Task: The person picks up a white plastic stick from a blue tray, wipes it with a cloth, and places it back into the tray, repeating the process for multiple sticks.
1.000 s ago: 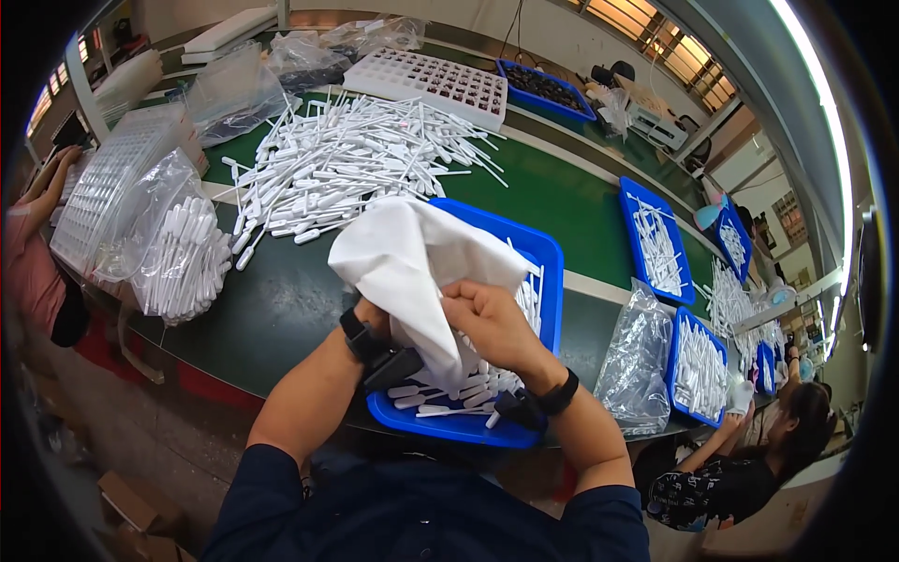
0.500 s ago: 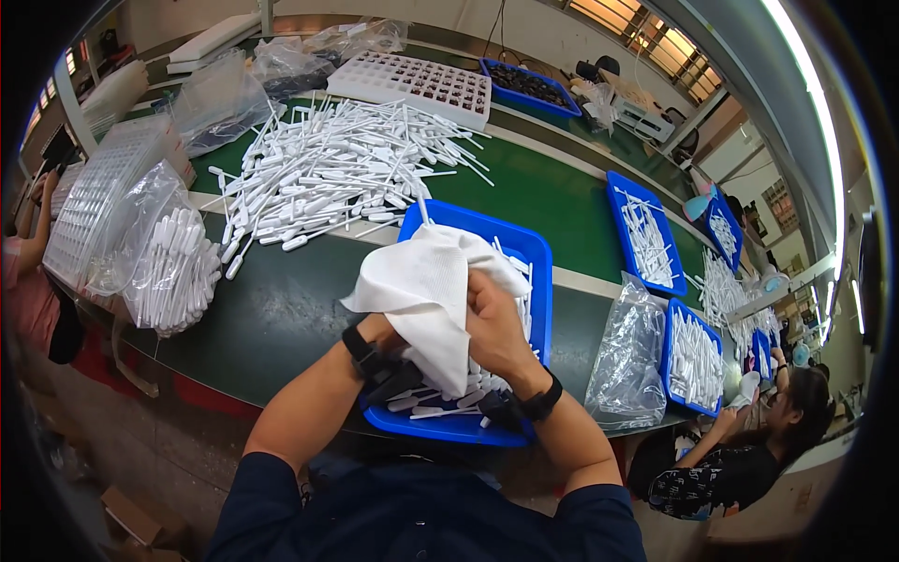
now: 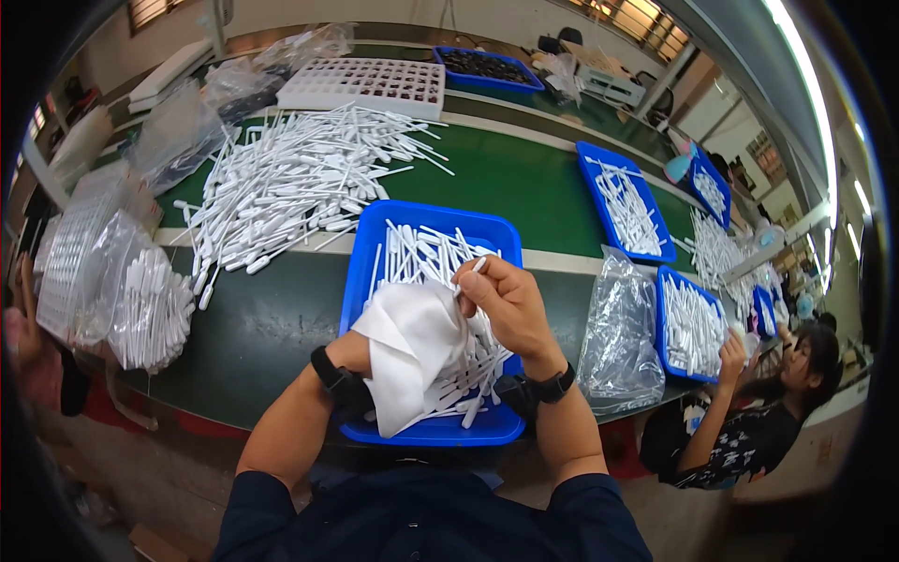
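Observation:
A white cloth (image 3: 412, 347) drapes over my left hand (image 3: 354, 352), hiding its fingers; the cloth is bunched and held above the tray. My right hand (image 3: 510, 304) is closed in a pinch at the cloth's right edge, on a white plastic dropper (image 3: 479, 265) whose end pokes out above the fingers. Beneath both hands sits a blue tray (image 3: 352, 304) with many white droppers (image 3: 426, 253) lying loosely in it. Part of its contents is covered by the cloth and my hands.
A large heap of droppers (image 3: 290, 178) lies beyond the tray to the left, near a bagged bundle (image 3: 154, 314). A white foam rack (image 3: 365, 86) stands behind. At right are a clear plastic bag (image 3: 620, 337), more blue trays (image 3: 672, 361) and a co-worker (image 3: 749, 421).
My right hand has moved slightly up and right, out from beside the cloth, with a dropper end showing. The cloth has shifted lower, and the view has turned a little.

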### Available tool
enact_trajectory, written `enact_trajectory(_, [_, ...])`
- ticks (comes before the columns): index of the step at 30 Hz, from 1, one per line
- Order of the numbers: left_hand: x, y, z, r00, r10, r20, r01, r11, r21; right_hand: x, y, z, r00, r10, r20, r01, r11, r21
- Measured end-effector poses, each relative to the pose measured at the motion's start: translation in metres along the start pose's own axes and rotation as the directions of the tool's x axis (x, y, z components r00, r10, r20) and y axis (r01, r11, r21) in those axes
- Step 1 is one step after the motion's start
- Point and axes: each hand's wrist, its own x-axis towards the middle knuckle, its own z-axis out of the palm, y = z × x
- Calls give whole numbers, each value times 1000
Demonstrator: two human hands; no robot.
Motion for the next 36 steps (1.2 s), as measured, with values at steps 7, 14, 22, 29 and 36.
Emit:
enact_trajectory(7, [-5, -33, -6, 990, -88, -110, 71, 985, -156, -2, 19, -16, 989, -62, -137, 93, 966, 240])
enact_trajectory(14, [-2, -30, -1, 980, -166, -108, 139, 965, -220, -2, 23, -18, 992, -10, -122, 47, 952, 301])
enact_trajectory(22, [-4, -38, -3, 978, -87, -191, 110, 987, 115, -2, 24, -16, 986, -38, -165, 90, 942, 323])
enact_trajectory(29, [-8, -29, -2, 969, -65, -239, 81, 995, 57, 2, 27, -13, 981, -72, -179, 129, 935, 330])
enact_trajectory(36, [-13, -27, 10, 908, -181, -378, 37, 933, -358, 1, 27, -15, 974, -65, -216, 154, 893, 423])
